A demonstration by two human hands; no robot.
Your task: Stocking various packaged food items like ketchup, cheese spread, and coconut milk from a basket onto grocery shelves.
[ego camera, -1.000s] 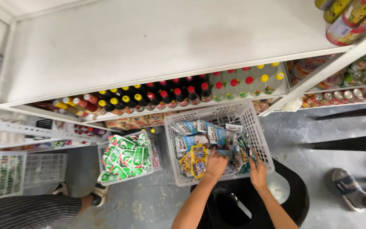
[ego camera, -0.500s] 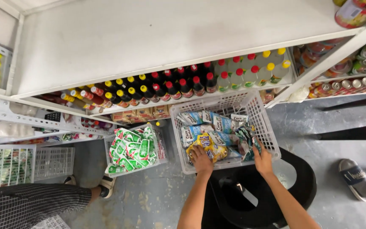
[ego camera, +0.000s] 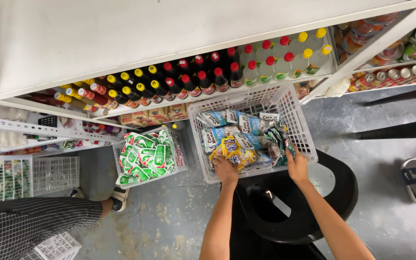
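Head view looks down on a white basket (ego camera: 298, 114) of snack packets resting on a black stool (ego camera: 333, 202). Left hand (ego camera: 226, 171) closes on the yellow packets (ego camera: 232, 151) at the basket's near edge — right hand (ego camera: 297, 166) grips dark green packets (ego camera: 280, 142) beside them. Bottles (ego camera: 193, 79) line the shelf beyond.

The fingertips of both hands are hidden among packets in the white basket (ego camera: 298, 126).
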